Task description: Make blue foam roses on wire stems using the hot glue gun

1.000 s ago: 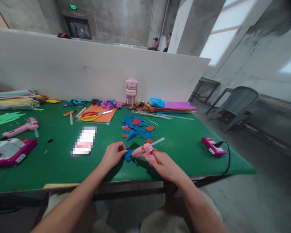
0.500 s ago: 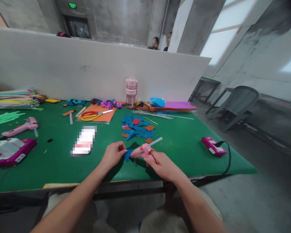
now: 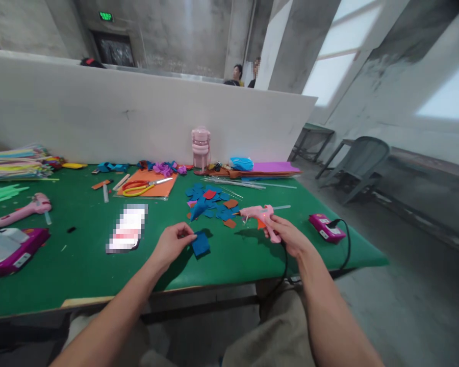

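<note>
Between thumb and fingertips, my left hand point(image 3: 175, 241) pinches a square blue felt piece point(image 3: 201, 244) by its corner, just above the green table. My right hand point(image 3: 289, 235) is wrapped round the handle of a pink hot glue gun point(image 3: 258, 214), whose nozzle points left and whose clear glue stick sticks out behind. Beyond both hands lies a pile of blue felt pieces point(image 3: 213, 208) with some brown ones and a red piece point(image 3: 209, 194). A blue folded cone point(image 3: 199, 208) rests on the near left side of that pile.
A phone point(image 3: 128, 228) lies left of my hands. Scissors point(image 3: 147, 186) rest on an orange sheet point(image 3: 164, 191). Farther left are a second pink glue gun point(image 3: 26, 210) and a magenta power strip point(image 3: 19, 254). Another power strip point(image 3: 326, 227) stands right, and a pink bottle point(image 3: 201, 150) at the back.
My right hand has drawn the glue gun away to the right, off the blue felt piece. My left hand keeps its pinch on the piece, which now shows fully. The view has shifted slightly.
</note>
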`<act>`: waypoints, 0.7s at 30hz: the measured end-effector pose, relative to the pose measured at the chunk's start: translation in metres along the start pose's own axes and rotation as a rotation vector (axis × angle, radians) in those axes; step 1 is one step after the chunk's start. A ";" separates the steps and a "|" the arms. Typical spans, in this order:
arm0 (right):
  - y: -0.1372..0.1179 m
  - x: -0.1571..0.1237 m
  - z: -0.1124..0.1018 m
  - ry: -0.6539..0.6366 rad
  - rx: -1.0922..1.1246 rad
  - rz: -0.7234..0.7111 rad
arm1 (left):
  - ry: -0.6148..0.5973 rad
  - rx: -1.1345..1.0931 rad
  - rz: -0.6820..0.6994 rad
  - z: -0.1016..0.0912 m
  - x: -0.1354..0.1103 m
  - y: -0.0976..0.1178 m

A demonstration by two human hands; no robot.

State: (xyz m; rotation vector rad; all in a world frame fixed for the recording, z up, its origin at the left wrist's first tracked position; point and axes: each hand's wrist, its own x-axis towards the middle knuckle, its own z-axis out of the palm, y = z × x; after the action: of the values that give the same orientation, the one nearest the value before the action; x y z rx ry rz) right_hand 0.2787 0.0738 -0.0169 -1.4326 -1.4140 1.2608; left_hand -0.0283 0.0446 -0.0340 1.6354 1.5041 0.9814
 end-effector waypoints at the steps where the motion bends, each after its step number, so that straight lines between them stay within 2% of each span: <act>1: 0.006 0.007 -0.006 0.036 -0.018 0.010 | 0.004 -0.050 -0.019 -0.001 -0.001 0.002; 4: 0.022 0.021 -0.017 0.125 -0.096 0.048 | 0.011 -0.197 -0.098 -0.003 -0.004 0.008; 9: 0.034 0.026 -0.015 0.244 -0.302 0.081 | -0.014 -0.301 -0.140 -0.003 -0.011 0.012; 13: 0.023 0.016 -0.009 0.401 -0.465 0.060 | -0.045 -0.352 -0.138 -0.006 -0.015 0.014; 16: 0.004 0.001 0.017 0.522 -0.505 -0.064 | -0.080 -0.368 -0.139 -0.010 -0.017 0.018; 17: -0.002 -0.004 0.031 0.499 -0.481 -0.187 | -0.084 -0.364 -0.137 -0.011 -0.018 0.019; 18: -0.008 -0.010 0.047 0.382 -0.413 -0.292 | -0.082 -0.354 -0.133 -0.011 -0.018 0.021; 19: -0.014 -0.016 0.064 0.231 -0.302 -0.334 | -0.073 -0.338 -0.125 -0.012 -0.019 0.022; 21: -0.021 -0.025 0.095 -0.054 -0.062 -0.279 | -0.047 -0.292 -0.098 -0.011 -0.019 0.025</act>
State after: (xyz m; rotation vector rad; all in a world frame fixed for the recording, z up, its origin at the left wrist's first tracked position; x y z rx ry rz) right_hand 0.1848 0.0393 -0.0158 -1.1981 -1.6377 1.0928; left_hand -0.0268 0.0234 -0.0084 1.3565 1.3266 1.0462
